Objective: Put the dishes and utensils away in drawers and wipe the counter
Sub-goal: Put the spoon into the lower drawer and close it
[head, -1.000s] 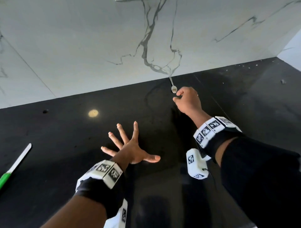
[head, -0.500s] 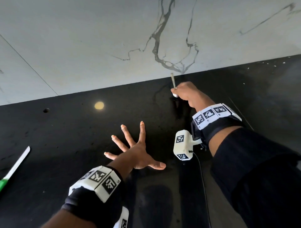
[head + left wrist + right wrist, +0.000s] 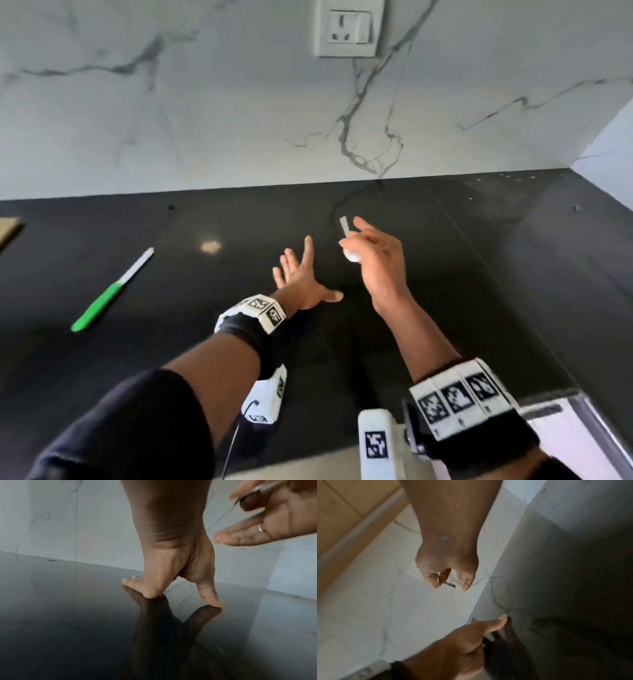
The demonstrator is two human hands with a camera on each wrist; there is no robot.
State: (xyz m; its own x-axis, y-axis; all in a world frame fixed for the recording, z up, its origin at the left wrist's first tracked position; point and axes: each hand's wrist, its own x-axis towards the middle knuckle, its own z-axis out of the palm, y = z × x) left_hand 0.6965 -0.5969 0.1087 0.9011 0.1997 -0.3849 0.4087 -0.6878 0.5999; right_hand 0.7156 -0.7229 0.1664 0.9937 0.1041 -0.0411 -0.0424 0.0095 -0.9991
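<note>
The right hand is raised above the black counter, its thumb and first fingers pinching a small metal spoon by the neck while the other fingers lie loose, and the left hand is spread flat, its fingertips and thumb pressed on the counter at about seven o'clock from the spoon. A green-handled knife lies on the counter well apart at nine o'clock, yet to be put away. The pinch looks light, so a quick swing toward a drawer could, I judge, let the spoon slip and drop onto the hard counter.
</note>
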